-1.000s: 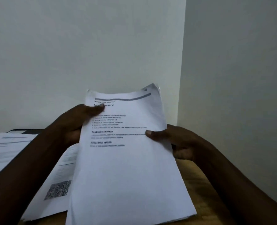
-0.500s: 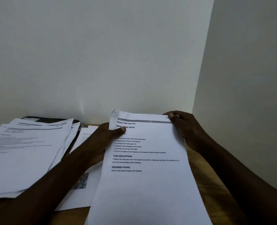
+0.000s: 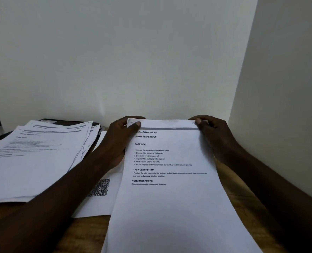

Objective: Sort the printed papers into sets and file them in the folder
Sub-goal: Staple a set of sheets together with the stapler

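Papers pinched by left hand, right hand; wooden table, white wall corner.

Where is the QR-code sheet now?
In the head view, the QR-code sheet lies centre-left on the table, between the paper pile on the left and the held printed sheets.

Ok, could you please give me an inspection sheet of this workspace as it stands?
Surface: wooden table, partly bare.
Job's things: held papers headed "Replace Toilet Paper Roll"; left pile resting on dark folder; QR-code sheet lying between them.
Clutter: nothing seen.
Hands: left hand grips the papers' top left corner; right hand pinches top right corner.
Cables: nothing seen.
Surroundings: plain white walls meeting in a corner.
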Demonstrator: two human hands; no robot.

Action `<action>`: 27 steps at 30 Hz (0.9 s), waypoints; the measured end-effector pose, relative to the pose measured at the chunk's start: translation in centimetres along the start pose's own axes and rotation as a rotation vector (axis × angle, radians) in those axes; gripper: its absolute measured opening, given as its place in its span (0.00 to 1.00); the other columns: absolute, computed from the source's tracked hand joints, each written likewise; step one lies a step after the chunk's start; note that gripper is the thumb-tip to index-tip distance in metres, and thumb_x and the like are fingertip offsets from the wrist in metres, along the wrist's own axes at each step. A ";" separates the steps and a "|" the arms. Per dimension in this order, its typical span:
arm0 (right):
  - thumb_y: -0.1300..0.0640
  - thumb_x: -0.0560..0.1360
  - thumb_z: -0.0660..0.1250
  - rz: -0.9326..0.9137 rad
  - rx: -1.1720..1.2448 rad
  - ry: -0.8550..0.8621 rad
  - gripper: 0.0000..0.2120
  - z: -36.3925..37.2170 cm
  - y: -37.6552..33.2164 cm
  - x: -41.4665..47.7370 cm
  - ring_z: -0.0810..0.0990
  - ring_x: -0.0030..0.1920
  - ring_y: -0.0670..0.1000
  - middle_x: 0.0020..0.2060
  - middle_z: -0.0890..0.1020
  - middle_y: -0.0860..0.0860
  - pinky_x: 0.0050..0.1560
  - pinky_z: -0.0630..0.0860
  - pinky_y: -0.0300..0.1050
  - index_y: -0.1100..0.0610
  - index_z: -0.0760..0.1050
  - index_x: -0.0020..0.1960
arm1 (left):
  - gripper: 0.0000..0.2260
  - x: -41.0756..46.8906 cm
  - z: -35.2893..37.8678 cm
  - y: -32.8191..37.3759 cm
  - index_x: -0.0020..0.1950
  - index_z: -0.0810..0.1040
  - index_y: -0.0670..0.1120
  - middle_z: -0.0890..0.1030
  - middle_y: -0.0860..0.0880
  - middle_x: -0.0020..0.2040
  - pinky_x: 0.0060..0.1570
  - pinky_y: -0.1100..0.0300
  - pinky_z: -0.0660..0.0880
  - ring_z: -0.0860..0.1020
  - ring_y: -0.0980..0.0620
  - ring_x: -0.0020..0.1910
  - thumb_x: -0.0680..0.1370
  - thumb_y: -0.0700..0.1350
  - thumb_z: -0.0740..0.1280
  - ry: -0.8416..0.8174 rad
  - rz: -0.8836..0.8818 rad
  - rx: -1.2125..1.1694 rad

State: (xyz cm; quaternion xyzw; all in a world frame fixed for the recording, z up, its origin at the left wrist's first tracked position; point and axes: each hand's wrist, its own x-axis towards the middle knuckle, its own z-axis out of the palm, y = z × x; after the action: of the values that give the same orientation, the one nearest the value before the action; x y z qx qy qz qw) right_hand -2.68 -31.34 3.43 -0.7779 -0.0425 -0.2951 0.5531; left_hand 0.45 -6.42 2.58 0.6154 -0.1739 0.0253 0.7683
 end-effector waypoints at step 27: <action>0.60 0.67 0.76 0.124 -0.152 0.180 0.10 -0.5 -0.5 -1.5 0.83 0.41 0.50 0.33 0.83 0.49 0.45 0.77 0.44 0.48 0.79 0.44 | 0.07 -0.4 -0.6 -1.3 0.45 0.81 0.43 0.83 0.44 0.39 0.40 0.56 0.81 0.82 0.50 0.34 0.79 0.36 0.65 0.198 -0.038 0.003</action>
State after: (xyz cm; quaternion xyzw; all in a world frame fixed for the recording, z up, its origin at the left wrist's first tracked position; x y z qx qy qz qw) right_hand -4.27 -31.22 3.20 -0.7891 0.0782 -0.3314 0.5112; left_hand 0.56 -6.07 1.09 0.6142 -0.0856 0.0717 0.7812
